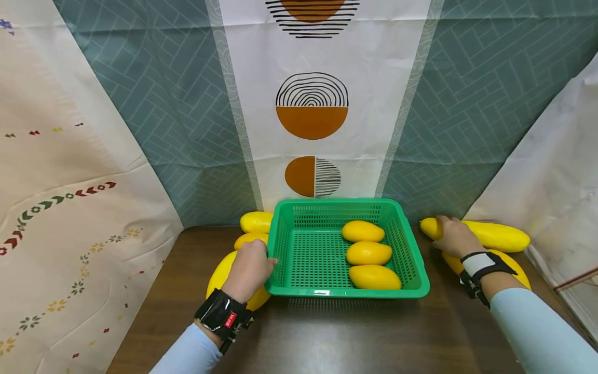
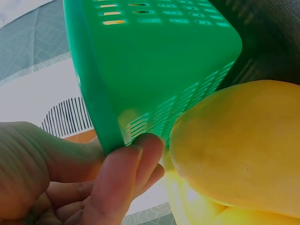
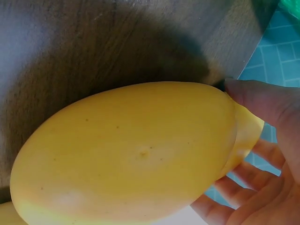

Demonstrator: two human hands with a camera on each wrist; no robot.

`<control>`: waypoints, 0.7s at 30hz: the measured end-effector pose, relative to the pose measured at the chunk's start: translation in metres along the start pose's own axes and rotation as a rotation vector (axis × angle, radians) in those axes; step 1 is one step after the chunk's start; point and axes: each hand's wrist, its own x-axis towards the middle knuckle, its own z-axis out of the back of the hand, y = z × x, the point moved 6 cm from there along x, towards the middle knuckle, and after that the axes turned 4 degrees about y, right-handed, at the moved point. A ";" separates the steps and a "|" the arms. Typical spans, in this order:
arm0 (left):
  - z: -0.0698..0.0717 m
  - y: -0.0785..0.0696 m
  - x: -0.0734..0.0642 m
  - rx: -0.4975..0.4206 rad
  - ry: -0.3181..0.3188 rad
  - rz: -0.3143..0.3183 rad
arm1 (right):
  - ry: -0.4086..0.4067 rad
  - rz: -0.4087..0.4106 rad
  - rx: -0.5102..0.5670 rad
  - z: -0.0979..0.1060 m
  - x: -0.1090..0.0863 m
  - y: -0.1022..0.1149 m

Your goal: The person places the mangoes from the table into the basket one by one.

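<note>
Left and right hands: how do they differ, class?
The left hand pinches the green rectangular plastic basket by its rim; the right hand curves around a smooth yellow fruit. The left hand's black wrist strap has a red label; the right hand's, a white patch. Both have light-blue sleeves.

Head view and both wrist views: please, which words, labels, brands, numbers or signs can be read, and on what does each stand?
Red label on left strap: pale letters, too small and blurred to read.
Basket, fruit: no readable text.
Cloth: patterns, no readable words.
</note>
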 end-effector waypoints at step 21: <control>0.000 0.001 0.000 -0.030 0.014 0.006 | -0.068 0.035 -0.009 0.002 0.002 0.007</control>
